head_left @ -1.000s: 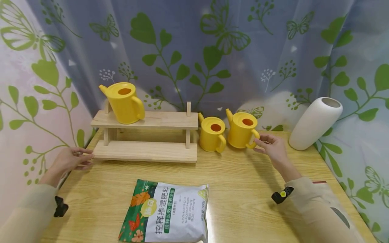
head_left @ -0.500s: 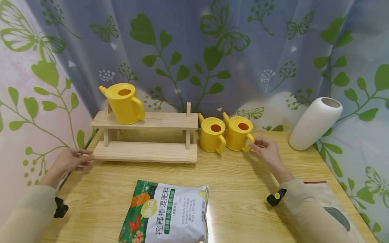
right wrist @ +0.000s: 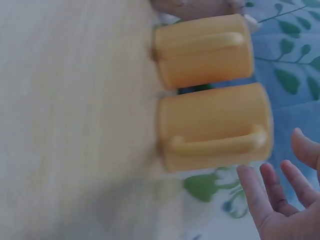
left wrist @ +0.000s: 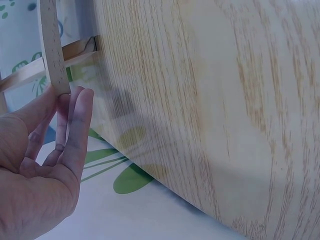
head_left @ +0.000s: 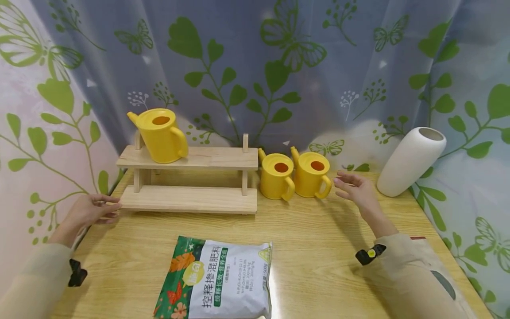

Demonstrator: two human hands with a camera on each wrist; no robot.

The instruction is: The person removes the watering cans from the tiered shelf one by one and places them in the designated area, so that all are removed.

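My left hand (head_left: 90, 210) pinches the left end of the lower board of a two-tier wooden shelf (head_left: 189, 198); in the left wrist view, thumb and fingertips meet at the board's end (left wrist: 54, 55). My right hand (head_left: 360, 192) is just right of a yellow watering can (head_left: 310, 177), apart from its handle, fingers spread and nothing held. That can stands upright on the table beside a second yellow watering can (head_left: 272, 179), close to the shelf's right end. A third yellow watering can (head_left: 161, 137) sits on the upper board, towards the left.
A white and green fertilizer bag (head_left: 227, 279) lies on the wooden table (head_left: 314, 252) in front of the shelf. At the back right, a white vase (head_left: 410, 161) leans to the right. A patterned curtain (head_left: 239, 66) hangs behind.
The rightmost watering can has shifted left to stand near its neighbour. My right hand has let go of its handle and drawn back to the right. My left hand stays put.
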